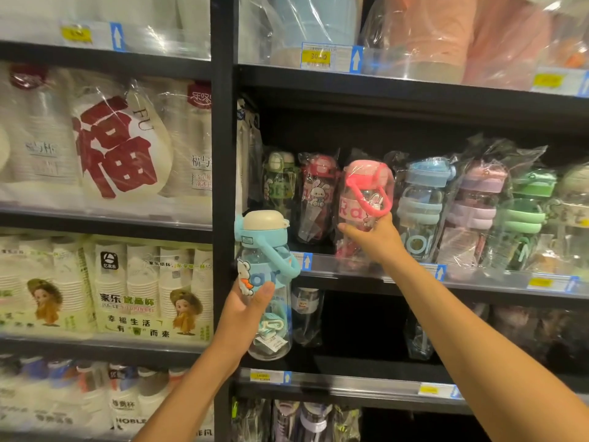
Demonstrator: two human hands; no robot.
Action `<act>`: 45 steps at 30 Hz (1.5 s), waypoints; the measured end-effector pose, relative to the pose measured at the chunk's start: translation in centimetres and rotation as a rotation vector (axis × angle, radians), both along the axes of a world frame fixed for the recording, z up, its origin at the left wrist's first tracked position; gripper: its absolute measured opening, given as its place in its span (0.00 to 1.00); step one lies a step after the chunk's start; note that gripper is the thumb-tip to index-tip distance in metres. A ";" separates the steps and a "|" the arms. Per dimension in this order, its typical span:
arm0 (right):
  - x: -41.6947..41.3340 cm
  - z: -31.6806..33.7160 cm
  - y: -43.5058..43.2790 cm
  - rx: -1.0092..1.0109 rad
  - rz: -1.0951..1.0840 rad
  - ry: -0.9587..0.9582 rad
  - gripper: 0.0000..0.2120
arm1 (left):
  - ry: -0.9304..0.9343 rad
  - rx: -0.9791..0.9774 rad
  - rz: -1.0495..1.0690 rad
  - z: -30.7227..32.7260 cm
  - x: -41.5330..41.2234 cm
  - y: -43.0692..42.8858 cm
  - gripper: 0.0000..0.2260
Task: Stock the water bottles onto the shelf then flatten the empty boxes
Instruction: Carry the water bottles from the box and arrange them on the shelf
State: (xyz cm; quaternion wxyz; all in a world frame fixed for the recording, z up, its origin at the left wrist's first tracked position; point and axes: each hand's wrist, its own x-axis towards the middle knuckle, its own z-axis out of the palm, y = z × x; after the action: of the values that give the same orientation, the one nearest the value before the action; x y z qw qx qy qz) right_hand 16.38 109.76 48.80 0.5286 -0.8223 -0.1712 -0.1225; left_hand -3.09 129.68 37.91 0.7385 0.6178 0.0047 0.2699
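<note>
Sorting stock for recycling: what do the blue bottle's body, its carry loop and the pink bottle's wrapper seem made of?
The blue bottle has a clear glossy body, likely plastic; contents show through. Its carry loop looks matte and soft, perhaps silicone. The wrapper on the pink bottle is thin clear film, crinkled, with glare.

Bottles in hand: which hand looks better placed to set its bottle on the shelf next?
Probably the right. The right hand holds the pink bottle at the shelf edge, in line with the wrapped bottles. The left hand grips the blue bottle lower, in front of the black upright.
</note>
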 end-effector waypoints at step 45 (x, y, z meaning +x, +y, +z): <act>-3.1 -1.9 0.4 -0.107 -0.264 -0.148 0.40 | 0.232 0.753 0.140 10.8 14.1 -0.3 0.32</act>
State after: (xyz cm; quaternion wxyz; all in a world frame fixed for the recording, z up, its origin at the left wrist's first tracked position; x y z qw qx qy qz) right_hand 13.29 110.16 46.87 0.4493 -0.8534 -0.1064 -0.2417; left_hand 11.06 129.43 48.75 0.4347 0.8700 0.0310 0.2308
